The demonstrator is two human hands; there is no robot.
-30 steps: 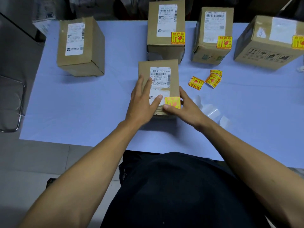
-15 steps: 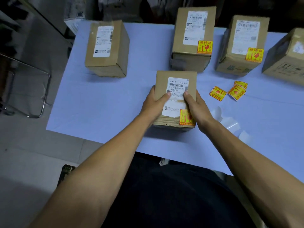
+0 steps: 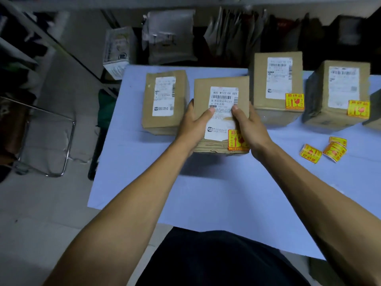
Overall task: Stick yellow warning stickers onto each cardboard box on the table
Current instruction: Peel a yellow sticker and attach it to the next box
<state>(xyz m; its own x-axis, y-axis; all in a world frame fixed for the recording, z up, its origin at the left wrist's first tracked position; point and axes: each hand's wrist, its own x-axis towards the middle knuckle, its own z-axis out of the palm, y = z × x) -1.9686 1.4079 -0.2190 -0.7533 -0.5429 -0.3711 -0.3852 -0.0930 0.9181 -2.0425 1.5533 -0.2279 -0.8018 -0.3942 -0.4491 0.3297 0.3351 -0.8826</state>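
- The held box [image 3: 221, 112] is a plain brown cardboard block, its near edge crumpled and ridged; its long side is running away from the person, and the white shipping label [image 3: 221, 113] on its top is reading upright toward them.
- The left hand [image 3: 193, 124] is clasping the box's left side, thumb lying flat on the label, the other fingers wrapping out of sight under or behind the cardboard.
- The right hand [image 3: 250, 129] is gripping the right side likewise, thumb pressing on the label; its remaining fingers cannot be seen.
- A glossy yellow sticker [image 3: 237, 140] with red print is sitting on the held box's near right corner, partly under the right hand.
- The box is sitting over the pale blue table [image 3: 206, 193]; whether it is resting on it or lifted cannot be told.
- Just left of the held box an unstickered box [image 3: 165, 102] is standing, labelled but with no yellow showing.
- Right of the held box two more boxes are standing: the nearer one [image 3: 277, 87] and the farther one [image 3: 338, 93], each wearing a yellow sticker at its near right corner.
- Well right of the held box, loose stickers [image 3: 323, 149] are lying curled on the table.
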